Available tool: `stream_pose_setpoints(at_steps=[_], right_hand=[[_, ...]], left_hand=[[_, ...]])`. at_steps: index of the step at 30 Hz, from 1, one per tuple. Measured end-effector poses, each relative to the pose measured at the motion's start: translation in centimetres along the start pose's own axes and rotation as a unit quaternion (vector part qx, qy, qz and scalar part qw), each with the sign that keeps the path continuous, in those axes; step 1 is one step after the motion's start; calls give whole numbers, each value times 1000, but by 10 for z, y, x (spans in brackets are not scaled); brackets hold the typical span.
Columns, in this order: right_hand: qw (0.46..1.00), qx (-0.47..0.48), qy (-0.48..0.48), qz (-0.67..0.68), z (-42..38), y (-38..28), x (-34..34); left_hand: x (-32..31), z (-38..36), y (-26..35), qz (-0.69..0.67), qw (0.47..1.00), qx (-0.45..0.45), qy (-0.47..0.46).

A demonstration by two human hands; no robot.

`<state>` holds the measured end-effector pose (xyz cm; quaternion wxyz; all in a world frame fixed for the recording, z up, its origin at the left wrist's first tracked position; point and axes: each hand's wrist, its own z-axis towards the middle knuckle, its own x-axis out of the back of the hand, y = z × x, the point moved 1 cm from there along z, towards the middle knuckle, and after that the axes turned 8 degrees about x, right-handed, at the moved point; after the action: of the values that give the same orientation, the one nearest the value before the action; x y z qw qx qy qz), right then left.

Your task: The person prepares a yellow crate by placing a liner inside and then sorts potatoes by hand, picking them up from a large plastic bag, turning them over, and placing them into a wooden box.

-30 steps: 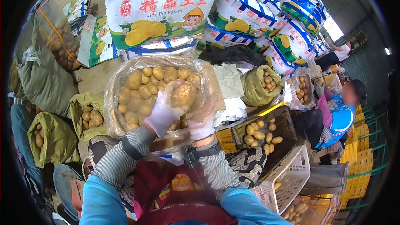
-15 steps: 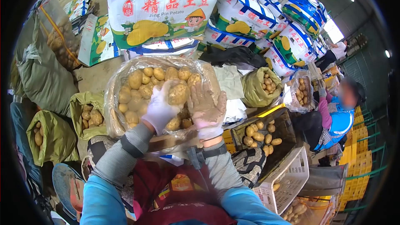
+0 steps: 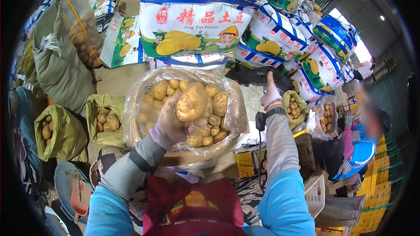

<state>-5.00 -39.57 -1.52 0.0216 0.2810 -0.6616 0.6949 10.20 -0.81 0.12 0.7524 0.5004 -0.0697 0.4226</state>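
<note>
My left hand [image 3: 167, 126], in a pale glove, is closed around a large potato [image 3: 192, 102] above the plastic-lined basket [image 3: 238, 120]. Several potatoes of mixed sizes, such as a small potato [image 3: 160, 90], lie in the basket below it. Out to the right, my right hand [image 3: 271, 95] is seen edge-on with its fingers stretched out and nothing in it. It is in front of the black plastic [image 3: 253, 76] and to the left of a green sack of potatoes [image 3: 288, 100]. A dark strap is around my right wrist.
White potato cartons [image 3: 197, 22] are stacked behind the basket. Two green sacks of potatoes, one of them a near sack [image 3: 105, 136], stand on the left. A yellow crate [image 3: 245, 164] and a white crate [image 3: 316, 194] are at right. A co-worker [image 3: 363, 148] sits far right.
My right hand has swung away from the basket to the right, turning edge-on. My left hand has lifted the large potato closer to me. The view has shifted.
</note>
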Motion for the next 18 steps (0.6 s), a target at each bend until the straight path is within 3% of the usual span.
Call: stream_pose_setpoints(at_steps=[1,2,4,5,7,8,10,11,13,14,16,18], right_hand=[[999,-34,-30,7,-1,0,-7],[996,-55,-58,25,-5,2,-14],[989,-40,-101,104,-29,-4,-32],[983,-20,-120,136,-42,-6,-39],[971,24,-167,168,-67,-6,-52],[966,51,-193,166,-76,-4,-58],[962,141,-202,120,-81,8,-73],[959,201,-186,76,-76,28,-86],[972,80,-182,124,-128,-25,-84],[970,100,-179,129,-121,-13,-84],[965,140,-176,137,-107,11,-87],[967,128,-158,153,-117,14,-81]], left_hand=[[5,5,5,-190,974,123,10],[8,6,15,-373,896,241,19],[4,5,12,-562,756,335,13],[-3,3,-2,-583,745,325,-5],[-12,-2,-16,-502,822,268,-33],[-15,-4,-19,-391,895,210,-37],[-19,-4,-18,-279,950,134,-36],[-21,-4,-17,-284,950,125,-33],[-19,-3,-8,-370,908,189,-46],[-10,-2,4,-445,855,260,-61],[-6,-1,12,-445,835,314,-77],[-6,-1,8,-314,908,266,-75]])
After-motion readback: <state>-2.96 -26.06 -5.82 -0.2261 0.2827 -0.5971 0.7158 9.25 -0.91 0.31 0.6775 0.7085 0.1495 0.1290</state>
